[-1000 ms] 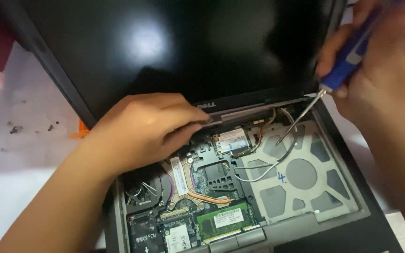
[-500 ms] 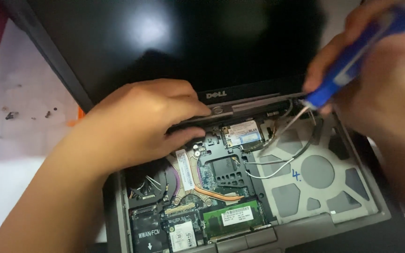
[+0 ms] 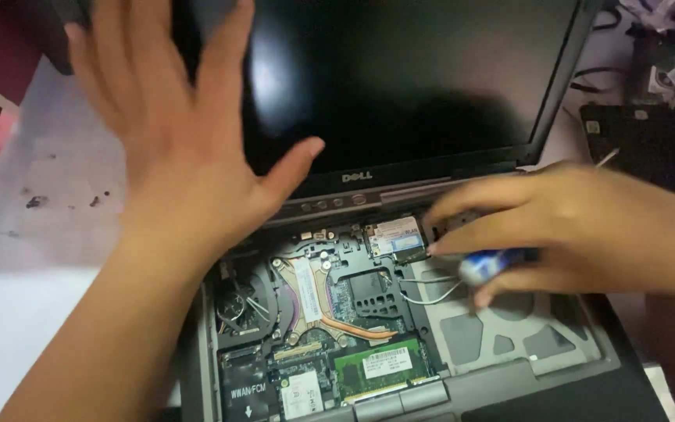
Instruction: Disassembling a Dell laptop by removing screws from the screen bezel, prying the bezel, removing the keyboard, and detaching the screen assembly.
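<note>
An opened laptop lies before me with its keyboard removed, showing a fan, copper heat pipe, green memory stick and grey metal plate. Its dark screen stands upright. My left hand is lifted above the laptop's left hinge, palm spread, fingers apart, holding nothing. My right hand rests low over the right side of the open base, holding a blue-handled screwdriver sideways. Its fingertips are close to the small wireless card and the loose white wires.
A white table surface with small dark specks, perhaps screws, lies to the left. A black flat part and tangled cables sit at the back right. A pink edge runs along the far left.
My left hand has lifted off the laptop's hinge area and spread open in the air. My right hand came down from upper right, turning the screwdriver from upright to lying sideways over the base.
</note>
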